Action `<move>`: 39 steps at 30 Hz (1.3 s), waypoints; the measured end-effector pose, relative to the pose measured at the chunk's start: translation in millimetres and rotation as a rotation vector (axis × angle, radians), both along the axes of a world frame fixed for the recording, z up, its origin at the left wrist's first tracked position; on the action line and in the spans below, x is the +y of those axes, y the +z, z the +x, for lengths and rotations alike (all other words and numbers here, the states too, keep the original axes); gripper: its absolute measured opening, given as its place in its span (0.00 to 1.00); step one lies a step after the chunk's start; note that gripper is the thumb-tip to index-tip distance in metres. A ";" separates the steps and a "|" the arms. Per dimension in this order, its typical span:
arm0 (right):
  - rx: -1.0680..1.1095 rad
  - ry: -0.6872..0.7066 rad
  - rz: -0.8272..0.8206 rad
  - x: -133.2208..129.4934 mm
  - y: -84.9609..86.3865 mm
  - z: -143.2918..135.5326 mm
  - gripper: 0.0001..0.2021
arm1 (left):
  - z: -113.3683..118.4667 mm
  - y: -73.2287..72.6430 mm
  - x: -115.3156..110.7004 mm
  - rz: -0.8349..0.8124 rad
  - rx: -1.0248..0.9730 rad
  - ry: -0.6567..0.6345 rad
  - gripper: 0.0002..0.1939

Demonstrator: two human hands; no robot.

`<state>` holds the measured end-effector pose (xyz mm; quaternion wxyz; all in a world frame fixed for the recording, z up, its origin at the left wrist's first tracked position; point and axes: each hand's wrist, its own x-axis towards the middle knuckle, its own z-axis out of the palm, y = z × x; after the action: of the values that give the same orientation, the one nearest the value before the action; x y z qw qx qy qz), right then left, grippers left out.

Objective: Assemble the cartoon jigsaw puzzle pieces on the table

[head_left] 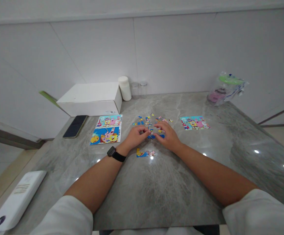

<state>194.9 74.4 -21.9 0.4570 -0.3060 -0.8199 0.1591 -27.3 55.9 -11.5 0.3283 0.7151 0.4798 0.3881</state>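
Note:
My left hand [138, 137], with a dark watch [116, 154] on its wrist, is closed in a pinch at the near edge of a heap of loose jigsaw pieces [148, 119]. Facing it, my right hand [168, 137] is curled over the pieces, thumb and fingers drawn together. A small puzzle piece [152, 131] shows between the two sets of fingertips; whether one hand or both grip it is too small to tell. Nearer to me lies a joined strip of puzzle [145, 153], yellow, blue and pink, apart from both hands.
Cartoon picture cards [106, 129] lie left, and another picture card [195, 123] right. A phone [75, 126], white box [90, 98], white bottle [125, 88] and clear jars [143, 90] stand beyond. A bagged container [226, 88] is far right; a white device [18, 199] is near left.

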 end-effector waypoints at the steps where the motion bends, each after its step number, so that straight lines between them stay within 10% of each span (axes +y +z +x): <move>1: -0.015 0.008 0.032 -0.3 0.5 0.0 0.15 | 0.6 -0.1 -0.2 -0.005 -0.002 -0.002 0.15; 8: -0.085 0.070 0.045 2.9 2.6 3.1 0.03 | 2.7 0.4 -1.7 -0.062 0.026 -0.027 0.19; 21: -0.174 0.028 -0.124 22.8 -1.2 22.3 0.04 | -2.4 0.6 -1.9 0.324 0.415 -0.173 0.11; 39: -0.393 0.214 -0.095 24.3 4.0 27.0 0.05 | -1.9 4.0 -6.9 0.325 0.534 -0.275 0.12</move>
<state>221.9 98.7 -17.9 0.2541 -0.2634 -0.9126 0.1825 -29.3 49.0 -7.5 0.1220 0.8926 0.3796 0.2105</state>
